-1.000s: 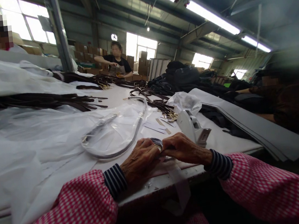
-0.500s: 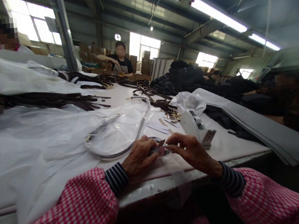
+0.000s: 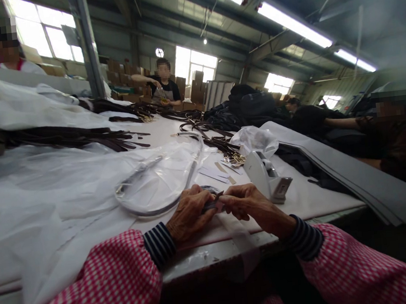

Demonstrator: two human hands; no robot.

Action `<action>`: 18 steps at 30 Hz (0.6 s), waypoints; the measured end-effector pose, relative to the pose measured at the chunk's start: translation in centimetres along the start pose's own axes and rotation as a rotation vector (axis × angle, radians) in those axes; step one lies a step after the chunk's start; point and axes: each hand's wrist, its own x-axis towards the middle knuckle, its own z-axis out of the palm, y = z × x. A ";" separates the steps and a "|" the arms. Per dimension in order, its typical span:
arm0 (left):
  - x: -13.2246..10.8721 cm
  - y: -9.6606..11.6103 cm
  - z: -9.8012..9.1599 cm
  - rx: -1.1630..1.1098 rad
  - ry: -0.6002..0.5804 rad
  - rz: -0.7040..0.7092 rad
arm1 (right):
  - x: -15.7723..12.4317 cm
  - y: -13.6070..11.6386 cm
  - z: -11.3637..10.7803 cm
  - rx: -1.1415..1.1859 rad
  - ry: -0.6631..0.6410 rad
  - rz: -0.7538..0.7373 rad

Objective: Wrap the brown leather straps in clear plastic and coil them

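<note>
A plastic-wrapped strap [image 3: 151,210] curves in a loop over the white sheeting. Near the table's front edge, my left hand [image 3: 191,211] is closed around its end, fingers wrapped over it. A small dark brown tip [image 3: 219,195] sticks up between my hands. My right hand [image 3: 250,205] meets the left from the right side, its thumb and forefinger pinched at that tip. Whatever else lies in the pinch is hidden by the fingers. Just beyond my right hand stands a white tape dispenser [image 3: 259,172].
Brown straps with gold buckles [image 3: 235,159] lie past the dispenser, and more dark straps [image 3: 70,136] at the left. White slips [image 3: 213,174] rest mid-table. Large grey sheets [image 3: 353,170] overhang the right edge. A co-worker [image 3: 165,86] is across the table; others are at both sides.
My right hand has moved left and closed its fingers at the dark tip, from a looser pose just beside it. My left hand has barely moved.
</note>
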 end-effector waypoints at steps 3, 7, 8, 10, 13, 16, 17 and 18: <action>0.1 0.2 -0.1 0.016 -0.031 0.023 | 0.5 0.6 -0.5 0.046 -0.043 0.064; 0.2 0.2 -0.1 0.065 -0.058 0.074 | 0.9 0.9 -1.2 0.055 -0.084 0.129; 0.2 0.2 -0.1 0.078 -0.057 0.096 | 1.0 0.9 -1.3 0.049 -0.097 0.135; 0.1 0.2 0.0 0.102 -0.048 0.146 | 1.0 0.8 -1.6 0.037 -0.127 0.142; 0.1 -0.1 0.4 0.120 -0.030 0.204 | 0.9 0.6 -1.7 0.029 -0.170 0.143; 0.1 -0.3 0.8 0.116 -0.006 0.240 | 0.8 0.5 -1.9 0.013 -0.196 0.115; 0.1 -0.4 0.9 0.118 -0.001 0.247 | 0.8 0.5 -2.0 0.011 -0.204 0.110; 0.1 -0.4 1.0 0.122 0.005 0.254 | 0.8 0.5 -2.0 0.012 -0.214 0.113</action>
